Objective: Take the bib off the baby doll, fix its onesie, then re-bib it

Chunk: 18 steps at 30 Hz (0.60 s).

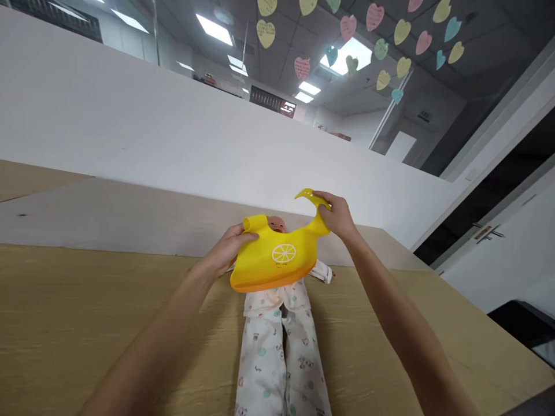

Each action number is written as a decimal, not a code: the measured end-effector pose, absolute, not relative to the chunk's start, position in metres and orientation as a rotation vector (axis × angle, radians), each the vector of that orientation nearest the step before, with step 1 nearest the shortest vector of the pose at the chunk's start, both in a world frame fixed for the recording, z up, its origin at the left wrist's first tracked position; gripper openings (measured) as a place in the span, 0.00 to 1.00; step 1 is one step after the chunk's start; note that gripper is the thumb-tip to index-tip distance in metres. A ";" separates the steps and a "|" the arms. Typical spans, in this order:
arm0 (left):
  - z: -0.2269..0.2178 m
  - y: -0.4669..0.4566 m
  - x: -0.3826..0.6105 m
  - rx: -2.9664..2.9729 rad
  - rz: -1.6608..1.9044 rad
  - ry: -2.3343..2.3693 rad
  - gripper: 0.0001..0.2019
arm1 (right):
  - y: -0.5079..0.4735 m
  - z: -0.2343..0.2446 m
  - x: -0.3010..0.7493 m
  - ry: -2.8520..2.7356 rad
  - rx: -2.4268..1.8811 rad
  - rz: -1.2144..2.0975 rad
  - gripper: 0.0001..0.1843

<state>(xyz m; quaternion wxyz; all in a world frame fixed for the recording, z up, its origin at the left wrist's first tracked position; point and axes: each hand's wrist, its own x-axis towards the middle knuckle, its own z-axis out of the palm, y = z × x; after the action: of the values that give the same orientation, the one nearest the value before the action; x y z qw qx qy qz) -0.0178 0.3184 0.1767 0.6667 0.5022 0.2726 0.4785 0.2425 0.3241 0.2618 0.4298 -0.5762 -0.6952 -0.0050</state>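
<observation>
A yellow silicone baby bib (299, 248) with a white lemon-slice print and an orange lower edge is held up between my hands. My left hand (230, 247) pinches its left side near the rolled-over neck strap. With my right hand (340, 216) I grip the right neck strap, whose curved end with small holes points up and left. Behind the bib lies a baby doll (276, 223) on its back; part of its head shows above the bib. Its printed white pajamas (264, 352) stretch toward me. The bib hides its chest and most of its face.
The doll lies on a wooden tabletop (108, 306) with a grey strip (130, 214) along the back. Beyond stands a white low wall (195, 138) under glass carrying heart-shaped notes (266, 33). A white door (511, 242) and a black object (524, 326) are at the right.
</observation>
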 end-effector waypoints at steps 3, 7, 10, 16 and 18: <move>0.175 0.321 -0.013 1.128 1.093 0.659 0.30 | 0.338 0.236 0.253 -1.625 -1.390 0.022 0.28; 0.159 0.347 -0.011 1.134 1.134 0.744 0.26 | 0.372 0.199 0.257 -1.565 -1.463 0.233 0.31; 0.139 0.382 -0.012 1.219 1.112 0.793 0.21 | 0.398 0.171 0.260 -1.562 -1.578 0.294 0.31; 0.099 0.441 -0.002 1.313 1.001 0.929 0.23 | 0.432 0.125 0.273 -1.566 -1.735 0.304 0.29; 0.090 0.452 0.004 1.274 0.992 1.052 0.30 | 0.442 0.112 0.276 -1.555 -1.767 0.340 0.28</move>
<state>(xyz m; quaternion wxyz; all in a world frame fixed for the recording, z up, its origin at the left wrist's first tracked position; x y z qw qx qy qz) 0.0036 0.4516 0.0905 0.5707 0.5429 0.4482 0.4228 0.2758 0.4418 0.1117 0.3726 -0.6894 -0.6068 0.1326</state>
